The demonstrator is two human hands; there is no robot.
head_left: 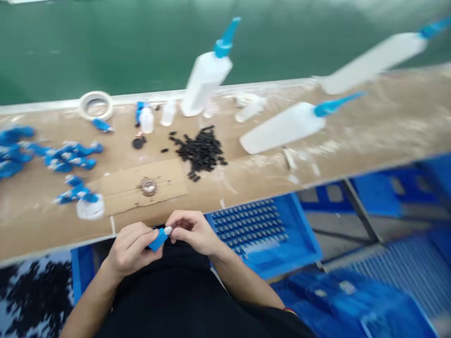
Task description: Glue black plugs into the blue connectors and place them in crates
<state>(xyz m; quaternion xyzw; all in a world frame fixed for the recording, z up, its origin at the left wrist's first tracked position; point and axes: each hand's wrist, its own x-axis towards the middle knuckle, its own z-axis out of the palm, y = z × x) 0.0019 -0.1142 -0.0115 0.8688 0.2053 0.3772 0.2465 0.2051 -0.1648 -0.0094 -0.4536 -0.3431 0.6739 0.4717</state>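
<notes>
My left hand (132, 249) is closed around a small blue plastic part (159, 240) with a white end, held just off the bench's near edge. At that white end, the thumb and fingers of my right hand (192, 230) pinch together; whether they grip the tip itself or a tiny piece on it is too small to tell. Beyond my hands a small round metal-looking dish (148, 186) sits on a flat cardboard strip (118, 188). A heap of small black pieces (202, 149) lies farther back. Similar blue parts (66, 155) are scattered on the left.
White bottles with blue nozzles stand or lie at the back: one upright bottle (204, 80), one lying bottle (282, 129). A tape roll (96, 105) is at the back left. A blue tray (306, 244) holding rows of parts sits below the bench edge on the right.
</notes>
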